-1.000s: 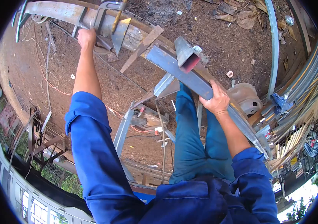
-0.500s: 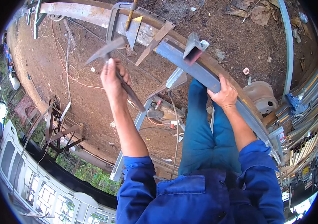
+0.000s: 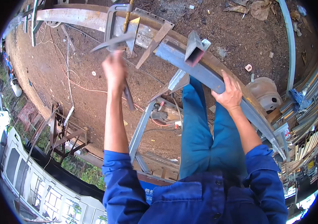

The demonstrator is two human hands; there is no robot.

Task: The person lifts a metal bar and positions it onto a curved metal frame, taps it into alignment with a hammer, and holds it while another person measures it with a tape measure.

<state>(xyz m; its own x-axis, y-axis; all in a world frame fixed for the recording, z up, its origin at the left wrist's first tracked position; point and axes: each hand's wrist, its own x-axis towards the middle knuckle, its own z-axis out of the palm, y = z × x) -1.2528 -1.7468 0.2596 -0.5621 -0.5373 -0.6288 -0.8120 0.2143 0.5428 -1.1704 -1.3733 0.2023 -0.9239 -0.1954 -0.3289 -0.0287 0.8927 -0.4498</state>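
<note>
1. Left hand (image 3: 115, 71): the grip is closed around the handle of a hammer (image 3: 118, 39). Finger detail is blurred.
2. Hammer: the head is above the fist in the view, its long axis slanting; the handle's lower end projects below the hand. The head overlaps the lower part of a C-clamp (image 3: 109, 24); whether the two touch cannot be told.
3. Right hand (image 3: 230, 94): the grip is moderately spread over the near end of a steel bar (image 3: 189, 64), with the thumb at the end edge and the fingers across the top.
4. Steel bar: it lies lengthwise along a long beam (image 3: 69, 15), which runs from upper left to lower right.
5. Short square tube (image 3: 193, 42): it is positioned at the far side of the steel bar, with its reddish interior facing the wearer.
6. Flat strip (image 3: 153, 46): it crosses the beam obliquely, just beside the bar's far end.
7. Triangular plate (image 3: 134, 30): it sits at the beam beside the clamp's threaded screw (image 3: 127, 18).
8. Angle-steel leg (image 3: 140, 128): it slants down to the left of the trousers (image 3: 196, 138).
9. Floor (image 3: 88, 69): brown soil bears an orange cable (image 3: 88, 89) at left and a pale moulded shell (image 3: 261, 91) at right.
10. Long metal stock (image 3: 315, 89): the lengths lie bunched at far right, beside a blue cloth (image 3: 300, 99).
</note>
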